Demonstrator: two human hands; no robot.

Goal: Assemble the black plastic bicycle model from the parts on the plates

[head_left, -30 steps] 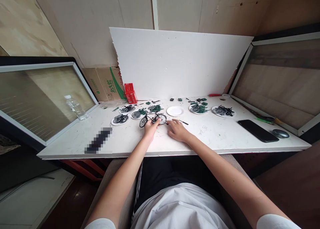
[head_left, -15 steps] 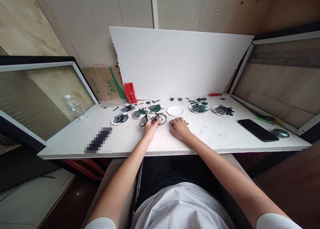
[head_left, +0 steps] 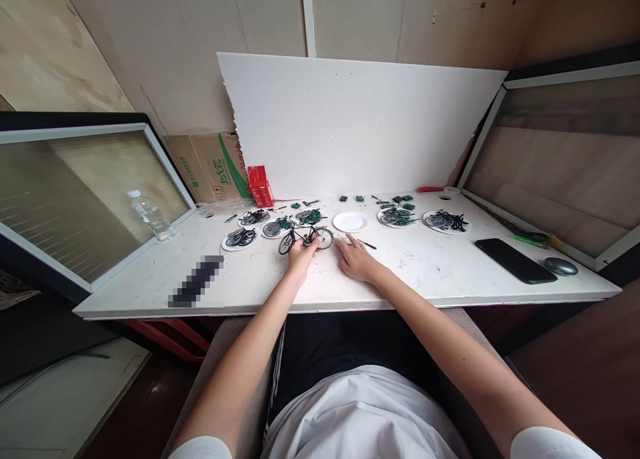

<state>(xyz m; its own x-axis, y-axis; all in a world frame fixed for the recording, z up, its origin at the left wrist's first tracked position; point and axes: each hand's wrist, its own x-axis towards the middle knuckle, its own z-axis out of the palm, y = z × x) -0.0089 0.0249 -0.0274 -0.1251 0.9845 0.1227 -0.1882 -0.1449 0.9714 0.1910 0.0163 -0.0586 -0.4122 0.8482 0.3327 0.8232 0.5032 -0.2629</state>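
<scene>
Head view: green Chinese characters are printed on the cardboard box; lettering on the red box is too small to be read. A black, spoke-wheeled model bicycle is held at the middle of the white table, pinched in the fingers of the left hand. The right hand is rested, fingers loosely spread; contact with the thin black rod can't be told.

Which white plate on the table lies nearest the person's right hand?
The middle plate, directly beyond the right hand. Its white face shows whole, while the others to its left and right bear black or green parts.
</scene>
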